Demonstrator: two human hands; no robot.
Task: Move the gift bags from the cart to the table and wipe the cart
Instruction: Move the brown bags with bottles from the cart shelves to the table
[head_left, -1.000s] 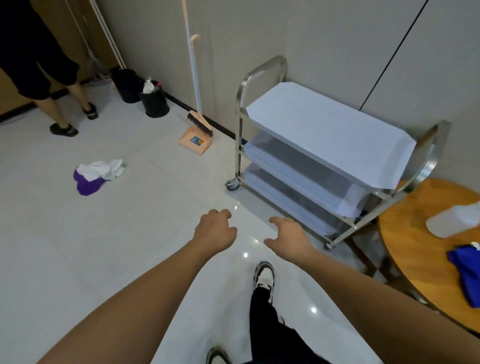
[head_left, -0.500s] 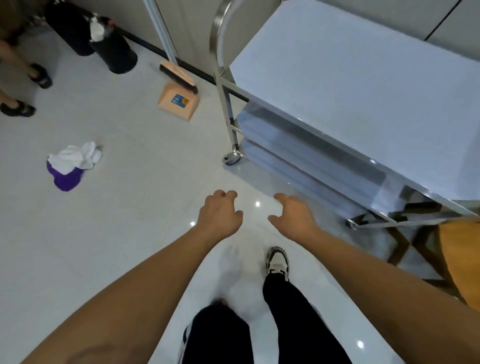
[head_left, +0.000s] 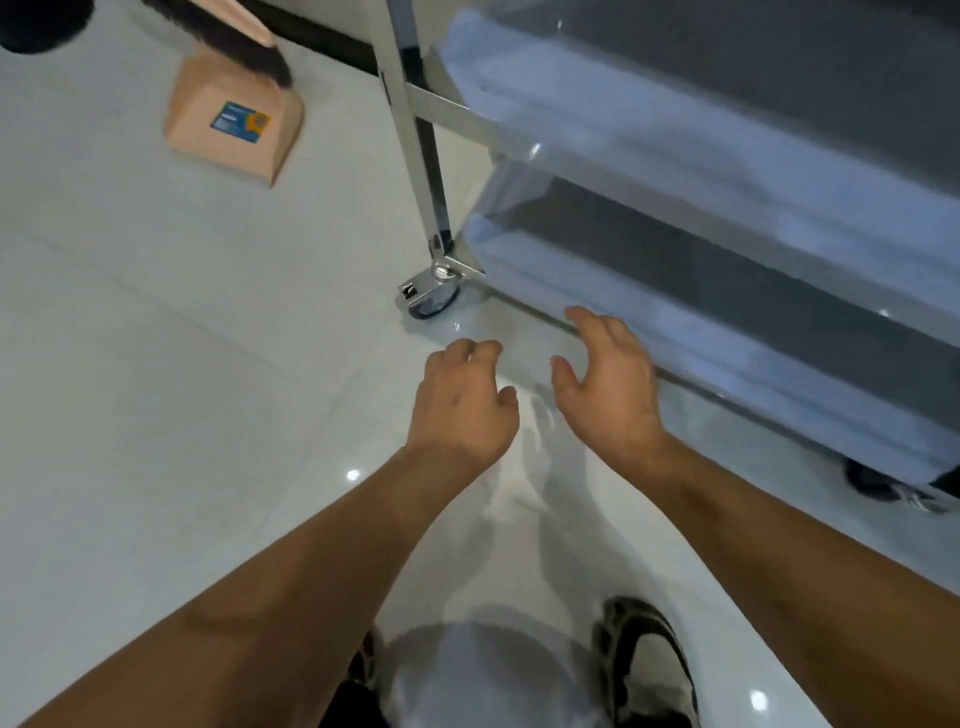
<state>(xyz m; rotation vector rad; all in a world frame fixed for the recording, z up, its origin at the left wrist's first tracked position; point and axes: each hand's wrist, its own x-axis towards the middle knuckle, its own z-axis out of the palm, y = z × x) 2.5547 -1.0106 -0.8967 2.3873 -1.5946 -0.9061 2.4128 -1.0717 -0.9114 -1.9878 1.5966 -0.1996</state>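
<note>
Left hand (head_left: 462, 400) outstretched, fingers loosely curled, empty; right hand (head_left: 608, 379) spread, relaxed, empty, near cart (head_left: 423, 156) lower shelf

The glossy pale tiled floor (head_left: 156, 389) carries a steel wheeled cart (head_left: 431, 171) beyond the right hand (head_left: 608, 384), and a peach plastic dustpan (head_left: 234, 124) farther left.

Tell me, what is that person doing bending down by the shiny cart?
A person is leaning toward the lower shelves of a metal cart, where flat white gift bags lie. Both hands are held out and hold nothing: the left hand hangs loosely curled, and the right hand is spread open near the bottom shelf. No bag has been picked up yet. A dustpan sits on the floor nearby.
</note>
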